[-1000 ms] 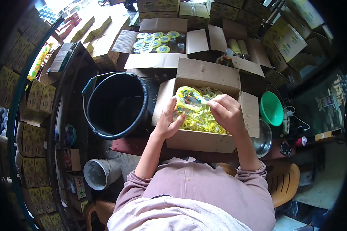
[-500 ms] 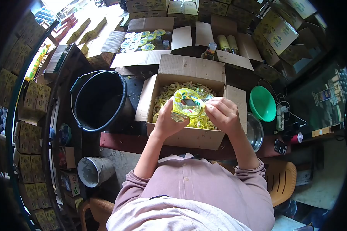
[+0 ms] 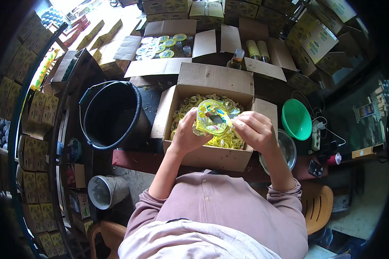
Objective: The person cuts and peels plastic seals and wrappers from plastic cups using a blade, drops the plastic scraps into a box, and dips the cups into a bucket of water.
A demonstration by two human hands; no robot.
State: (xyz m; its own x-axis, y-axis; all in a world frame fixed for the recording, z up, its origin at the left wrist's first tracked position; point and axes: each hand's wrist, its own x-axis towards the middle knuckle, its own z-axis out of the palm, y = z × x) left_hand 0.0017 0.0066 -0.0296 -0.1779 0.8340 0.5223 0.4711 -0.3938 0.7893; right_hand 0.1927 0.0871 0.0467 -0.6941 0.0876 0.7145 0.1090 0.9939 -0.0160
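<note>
My left hand point(image 3: 189, 131) is wrapped round the near left side of a round, see-through plastic piece with a yellow printed rim point(image 3: 206, 128). Green and red marks show on the rim, and something dark grey is visible in its middle. At the right edge of this piece, my right hand point(image 3: 256, 129) has its fingertips pinched together; what lies between them is too small to tell. Both hands are above an open cardboard box point(image 3: 216, 77) holding many curled yellow strips point(image 3: 190, 105).
A black bucket point(image 3: 136, 116) stands left of the box. To the right are a green bowl point(image 3: 296, 120) and a metal bowl point(image 3: 290, 151). Behind, an open carton point(image 3: 160, 65) holds round yellow-printed pieces; a bottle point(image 3: 236, 59) stands beside another carton point(image 3: 263, 67).
The round plastic piece has tilted and turned slightly in my left hand. My right hand has shifted a little along its right edge, fingers still pinched.
</note>
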